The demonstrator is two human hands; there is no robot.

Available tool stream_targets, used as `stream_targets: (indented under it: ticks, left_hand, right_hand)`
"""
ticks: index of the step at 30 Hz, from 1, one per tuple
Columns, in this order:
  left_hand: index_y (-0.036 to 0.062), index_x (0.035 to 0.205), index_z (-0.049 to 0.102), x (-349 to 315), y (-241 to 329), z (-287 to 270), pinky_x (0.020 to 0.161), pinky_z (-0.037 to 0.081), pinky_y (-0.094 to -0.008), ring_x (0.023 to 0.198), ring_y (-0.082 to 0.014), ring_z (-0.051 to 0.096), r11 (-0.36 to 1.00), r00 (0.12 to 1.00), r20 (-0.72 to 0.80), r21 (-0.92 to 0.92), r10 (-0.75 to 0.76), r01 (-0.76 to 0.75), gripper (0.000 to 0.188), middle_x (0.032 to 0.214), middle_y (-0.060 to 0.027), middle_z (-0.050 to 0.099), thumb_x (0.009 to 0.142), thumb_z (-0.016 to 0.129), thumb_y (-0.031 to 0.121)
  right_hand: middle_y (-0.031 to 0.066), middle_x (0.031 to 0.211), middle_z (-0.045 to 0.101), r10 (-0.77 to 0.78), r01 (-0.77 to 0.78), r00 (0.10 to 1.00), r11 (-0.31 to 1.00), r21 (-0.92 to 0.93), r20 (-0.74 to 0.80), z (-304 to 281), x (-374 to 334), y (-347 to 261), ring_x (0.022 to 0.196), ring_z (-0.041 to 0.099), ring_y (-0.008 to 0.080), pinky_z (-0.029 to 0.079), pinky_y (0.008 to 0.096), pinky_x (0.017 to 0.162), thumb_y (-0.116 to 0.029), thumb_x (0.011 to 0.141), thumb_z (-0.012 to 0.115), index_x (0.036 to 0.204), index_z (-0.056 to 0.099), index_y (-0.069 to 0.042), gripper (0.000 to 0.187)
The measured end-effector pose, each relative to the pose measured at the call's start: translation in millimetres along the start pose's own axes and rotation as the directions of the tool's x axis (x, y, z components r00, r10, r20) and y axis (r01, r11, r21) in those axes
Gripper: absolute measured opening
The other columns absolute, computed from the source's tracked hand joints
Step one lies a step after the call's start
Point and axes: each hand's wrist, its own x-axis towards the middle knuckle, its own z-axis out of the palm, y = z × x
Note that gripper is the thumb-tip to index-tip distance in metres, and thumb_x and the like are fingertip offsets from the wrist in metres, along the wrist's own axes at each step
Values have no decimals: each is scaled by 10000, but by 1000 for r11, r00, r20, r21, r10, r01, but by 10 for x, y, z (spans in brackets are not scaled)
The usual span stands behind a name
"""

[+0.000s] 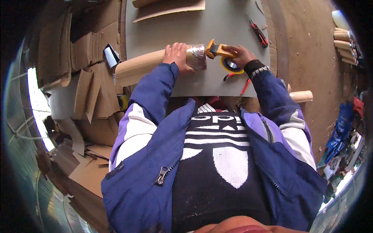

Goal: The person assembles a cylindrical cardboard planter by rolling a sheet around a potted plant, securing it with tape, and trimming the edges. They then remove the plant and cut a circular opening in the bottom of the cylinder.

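A long roll of brown corrugated cardboard (142, 64) lies across the grey tabletop (155, 33). Shiny clear tape (197, 58) covers its right end. My left hand (178, 56) is wrapped over the roll just left of the taped end, thumb on the near side. In my right hand (241, 56) is a yellow tape dispenser (216, 50), its head close to the taped end. The tape reel (230, 65) hangs below the hand. Whether a strip of tape joins the dispenser to the roll, I cannot tell.
Red-handled pliers or scissors (245, 86) lie partly hidden under the dispenser. A red and black utility knife (259, 34) is at the table's far right. Another cardboard roll (171, 11) lies at the back. Cardboard sheets (91, 46) stand left; finished-looking rolls (344, 44) are stacked right.
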Motion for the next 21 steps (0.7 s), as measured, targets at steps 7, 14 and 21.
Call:
stream_targets:
  ticks: [7,14,21]
  left_hand:
    - [94,1415,505,583,1,-209,1097,420,-387,1300,-311,520,992,997,24,-103,74,-71,1057,1397,-142,554,533,868,549]
    - [146,1379,542,839,-238,-218,1071,442,-386,1265,-302,551,970,987,127,-234,104,-72,934,1318,-123,610,581,857,513]
    - [151,1398,529,972,-376,-148,1077,442,-384,1268,-304,554,959,972,187,-270,141,-87,984,1355,-114,598,565,856,560]
  right_hand:
    - [30,1207,693,277,-195,960,590,784,30,819,336,540,1065,635,127,496,263,948,-78,808,760,1328,645,-146,537]
    - [92,1390,569,228,-93,974,375,922,5,1398,-1123,225,1274,538,191,419,337,1086,-51,825,728,1409,525,-34,619]
    - [91,1440,536,169,-360,933,406,840,318,1497,-1291,-305,1307,514,199,394,340,1119,2,800,734,1421,510,-46,662]
